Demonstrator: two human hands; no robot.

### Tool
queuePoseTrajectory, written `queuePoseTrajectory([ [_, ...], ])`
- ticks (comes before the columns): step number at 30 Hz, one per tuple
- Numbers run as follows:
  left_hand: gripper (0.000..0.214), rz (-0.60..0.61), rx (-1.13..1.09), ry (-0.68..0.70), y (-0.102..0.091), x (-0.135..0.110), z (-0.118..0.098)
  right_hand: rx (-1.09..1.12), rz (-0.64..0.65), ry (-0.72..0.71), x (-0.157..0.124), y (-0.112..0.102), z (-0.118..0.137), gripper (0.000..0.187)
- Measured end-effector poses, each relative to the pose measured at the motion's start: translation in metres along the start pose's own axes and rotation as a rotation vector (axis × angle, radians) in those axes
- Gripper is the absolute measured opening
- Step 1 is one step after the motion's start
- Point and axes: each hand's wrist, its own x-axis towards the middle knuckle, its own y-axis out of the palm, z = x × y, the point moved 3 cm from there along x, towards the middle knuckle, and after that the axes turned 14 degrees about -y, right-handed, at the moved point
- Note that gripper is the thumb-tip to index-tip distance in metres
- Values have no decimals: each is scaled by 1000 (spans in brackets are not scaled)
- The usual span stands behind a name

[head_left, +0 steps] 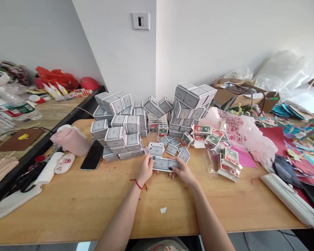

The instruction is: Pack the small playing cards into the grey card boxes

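Cards (161,164) in narrow two-handed grip (146,168) (184,171)

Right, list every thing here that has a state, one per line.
Held cards: side by side, patterned backs showing
Left fingers: closed on those cards
Right fingers: closed on their other end
Card blocks: assembled, stacked
Loose cards: scattered
Phone: flat, screen dark
Small card boxes: piled, some flaps open
Cardboard box: open

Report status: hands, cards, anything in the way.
Left hand and right hand both gripping grey-patterned rectangular paper cards. Nearest clutter: loose grey-patterned cards just beyond; small white paper scrap on the near side.
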Motion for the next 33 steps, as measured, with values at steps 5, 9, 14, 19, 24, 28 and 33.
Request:
queuePoseTrajectory([
  [5,29,-75,82,5,0,0,-4,-31,15,-7,1,3,-2,46],
  [9,24,-104,112,-5,2,-1,-4,-49,7,-1,2,5,-2,46],
  [14,25,-109,119,-20,4,2,3,-42,-12,-3,2,7,-3,49],
  [19,23,-218,160,73,0,4,5,-39,-32,8,3,9,-5,49],
  [24,22,-234,153,81,0,3,5,-39,-39,2,3,12,-3,49],
  [28,25,-206,147,57,2,3,5,-56,-45,-5,3,15,-3,50],
  [33,25,-203,157,66,3,4,6,-65,-52,-12,5,19,-3,53],
])
